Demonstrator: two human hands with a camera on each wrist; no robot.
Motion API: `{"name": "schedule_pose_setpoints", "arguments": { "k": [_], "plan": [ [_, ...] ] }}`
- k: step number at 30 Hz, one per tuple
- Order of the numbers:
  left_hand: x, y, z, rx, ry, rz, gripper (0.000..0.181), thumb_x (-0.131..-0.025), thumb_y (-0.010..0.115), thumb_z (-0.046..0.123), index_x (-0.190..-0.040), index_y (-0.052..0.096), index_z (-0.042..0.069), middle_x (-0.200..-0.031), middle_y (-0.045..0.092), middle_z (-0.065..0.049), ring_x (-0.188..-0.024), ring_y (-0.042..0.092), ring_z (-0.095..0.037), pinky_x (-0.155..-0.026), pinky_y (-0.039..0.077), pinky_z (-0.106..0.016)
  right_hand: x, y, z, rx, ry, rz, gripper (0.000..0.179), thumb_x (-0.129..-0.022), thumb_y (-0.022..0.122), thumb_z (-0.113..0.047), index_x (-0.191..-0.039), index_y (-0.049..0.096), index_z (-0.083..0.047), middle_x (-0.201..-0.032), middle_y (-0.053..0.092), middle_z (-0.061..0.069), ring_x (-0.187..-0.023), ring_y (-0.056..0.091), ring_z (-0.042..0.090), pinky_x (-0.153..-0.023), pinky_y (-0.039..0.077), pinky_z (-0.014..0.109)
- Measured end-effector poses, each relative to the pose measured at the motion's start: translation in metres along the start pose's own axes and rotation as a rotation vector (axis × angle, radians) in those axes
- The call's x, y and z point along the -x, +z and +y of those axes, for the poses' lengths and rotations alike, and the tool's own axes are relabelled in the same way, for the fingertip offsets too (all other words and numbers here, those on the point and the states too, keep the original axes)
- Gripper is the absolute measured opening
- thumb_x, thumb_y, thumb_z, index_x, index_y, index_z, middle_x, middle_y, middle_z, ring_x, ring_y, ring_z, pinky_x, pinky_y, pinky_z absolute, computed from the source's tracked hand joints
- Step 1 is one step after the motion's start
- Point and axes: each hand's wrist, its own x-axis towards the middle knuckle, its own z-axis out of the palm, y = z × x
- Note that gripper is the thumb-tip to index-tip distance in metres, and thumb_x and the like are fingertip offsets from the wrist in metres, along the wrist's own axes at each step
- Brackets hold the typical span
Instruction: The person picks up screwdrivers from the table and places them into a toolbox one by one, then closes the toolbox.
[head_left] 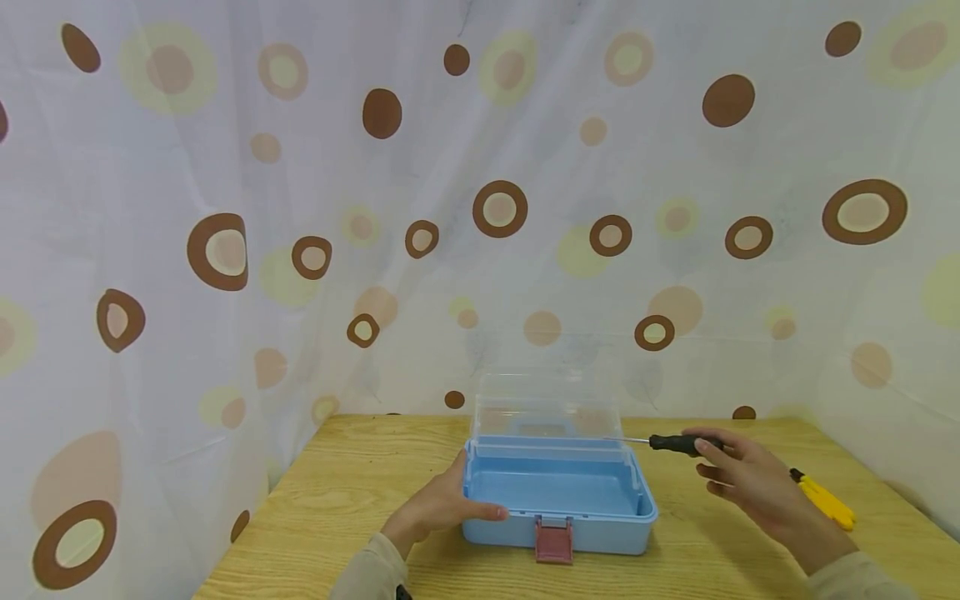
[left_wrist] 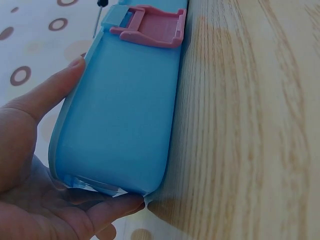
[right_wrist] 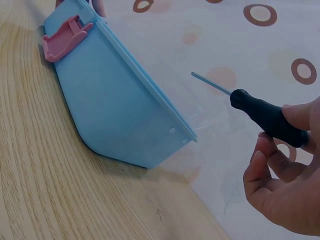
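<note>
A light blue plastic storage box [head_left: 525,533] with a clear lid [head_left: 543,404] stands on the table, its lid raised and its pink latch [head_left: 554,543] hanging down in front. My left hand [head_left: 442,502] holds the box at its left front corner. The thumb lies over the front rim, and the fingers go along the left end, as the left wrist view [left_wrist: 45,195] shows. To the right of the box, my right hand [head_left: 757,483] grips a screwdriver [right_wrist: 267,117] by its black handle. The shaft points left, over the box's right rear side in the head view.
A yellow-handled tool with a black end [head_left: 825,500] lies on the table to the right, partly behind my right forearm. Behind the wooden table [head_left: 352,467] hangs a white curtain [head_left: 450,283] with brown and pale spots.
</note>
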Motion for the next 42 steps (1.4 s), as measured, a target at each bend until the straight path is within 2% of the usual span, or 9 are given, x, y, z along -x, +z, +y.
{"name": "schedule_pose_setpoints", "arguments": {
  "k": [11,14,17,21,24,27,29,37,42],
  "plan": [
    [-0.002,0.0,-0.001,0.023,-0.003,-0.011,0.127,-0.082,0.09,0.034,-0.167,-0.002,0.013,-0.166,0.024,-0.021,-0.144,0.034,-0.045,-0.111,0.03,-0.069,-0.003,0.021,-0.001,-0.013,0.018,-0.067,0.028,-0.109,0.056,-0.029,-0.133,0.065,-0.018,-0.124,0.05,0.01,-0.09,0.055,0.021,-0.077,0.052,0.034],
    [-0.002,0.0,-0.001,0.021,0.001,-0.01,0.127,-0.082,0.09,0.034,-0.167,-0.002,0.013,-0.166,0.024,-0.02,-0.144,0.035,-0.045,-0.111,0.03,-0.069,-0.006,0.028,-0.001,0.037,0.003,-0.062,0.033,-0.109,0.057,-0.028,-0.137,0.063,-0.011,-0.124,0.05,0.012,-0.087,0.053,0.023,-0.073,0.049,0.033],
    [-0.002,0.0,0.0,0.018,-0.001,-0.012,0.127,-0.082,0.09,0.034,-0.167,-0.002,0.012,-0.166,0.024,-0.02,-0.143,0.035,-0.044,-0.111,0.03,-0.068,-0.009,0.034,0.001,0.102,-0.01,-0.065,0.04,-0.109,0.056,-0.027,-0.141,0.058,-0.002,-0.115,0.05,0.011,-0.083,0.049,0.023,-0.069,0.045,0.033],
    [-0.001,-0.001,0.001,0.019,-0.005,-0.013,0.126,-0.082,0.09,0.033,-0.167,-0.002,0.012,-0.166,0.025,-0.021,-0.142,0.037,-0.044,-0.111,0.031,-0.068,-0.011,0.043,0.001,0.234,-0.002,-0.041,0.045,-0.109,0.057,-0.029,-0.143,0.057,0.0,-0.102,0.051,0.01,-0.085,0.047,0.025,-0.069,0.043,0.036],
    [0.0,-0.001,0.001,0.014,-0.007,-0.016,0.127,-0.083,0.09,0.033,-0.167,-0.003,0.011,-0.167,0.021,-0.021,-0.145,0.033,-0.045,-0.111,0.03,-0.069,-0.011,0.051,0.0,0.341,-0.005,-0.013,0.047,-0.108,0.058,-0.033,-0.143,0.059,-0.002,-0.116,0.059,0.015,-0.101,0.056,0.028,-0.081,0.049,0.042],
    [0.0,-0.001,0.001,0.009,-0.007,-0.014,0.127,-0.083,0.09,0.033,-0.167,-0.003,0.011,-0.167,0.021,-0.022,-0.145,0.032,-0.046,-0.111,0.03,-0.069,-0.012,0.056,-0.001,0.39,-0.024,-0.015,0.046,-0.108,0.058,-0.033,-0.143,0.059,-0.002,-0.138,0.056,0.021,-0.12,0.056,0.037,-0.094,0.048,0.056],
    [0.001,-0.001,0.001,0.009,-0.008,-0.009,0.127,-0.083,0.09,0.033,-0.167,-0.003,0.011,-0.166,0.023,-0.022,-0.143,0.035,-0.045,-0.111,0.031,-0.069,-0.013,0.06,-0.001,0.398,-0.037,-0.019,0.045,-0.108,0.059,-0.032,-0.142,0.061,-0.003,-0.142,0.055,0.022,-0.126,0.053,0.039,-0.099,0.046,0.06],
    [0.0,-0.001,0.0,0.014,-0.01,-0.01,0.126,-0.083,0.089,0.034,-0.167,-0.002,0.012,-0.166,0.023,-0.021,-0.144,0.034,-0.045,-0.112,0.03,-0.067,-0.014,0.071,-0.002,0.415,-0.083,-0.05,0.039,-0.106,0.063,-0.026,-0.136,0.065,-0.002,-0.137,0.061,0.019,-0.12,0.058,0.035,-0.093,0.05,0.051],
    [0.001,0.0,0.001,-0.006,-0.003,0.0,0.126,-0.083,0.09,0.033,-0.167,-0.001,0.012,-0.167,0.023,-0.021,-0.145,0.033,-0.046,-0.111,0.029,-0.069,-0.016,0.077,-0.003,0.389,-0.073,-0.057,0.039,-0.105,0.064,-0.026,-0.135,0.065,-0.002,-0.135,0.062,0.017,-0.113,0.061,0.033,-0.087,0.051,0.045]
  ]
}}
